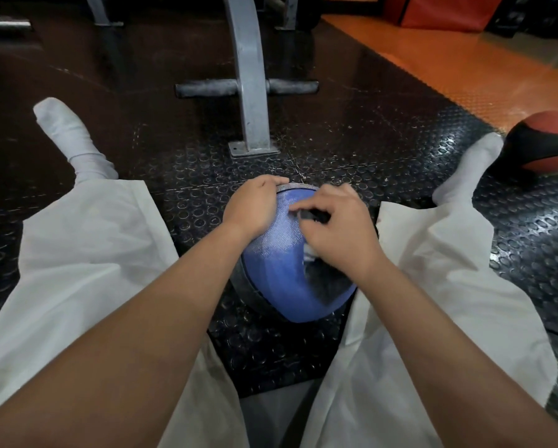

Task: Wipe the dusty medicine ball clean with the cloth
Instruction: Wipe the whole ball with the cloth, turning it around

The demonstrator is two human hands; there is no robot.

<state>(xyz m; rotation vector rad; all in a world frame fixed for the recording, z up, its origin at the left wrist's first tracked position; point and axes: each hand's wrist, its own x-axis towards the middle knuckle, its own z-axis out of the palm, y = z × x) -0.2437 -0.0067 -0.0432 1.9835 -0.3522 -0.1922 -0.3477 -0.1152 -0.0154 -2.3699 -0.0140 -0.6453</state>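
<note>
Both hands [253,205] [339,227] on medicine ball [279,266], cloth [310,253] gripped

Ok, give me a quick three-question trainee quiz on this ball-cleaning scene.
1. True or false: the blue medicine ball sits on the floor between the person's legs.
2. The left hand grips the ball's top. What does the right hand hold against it? A brush, B cloth, C bottle.
3. Fill in: the red and black ball lies beside the person's ____ foot.
Key: 1 true; 2 B; 3 right.
</note>
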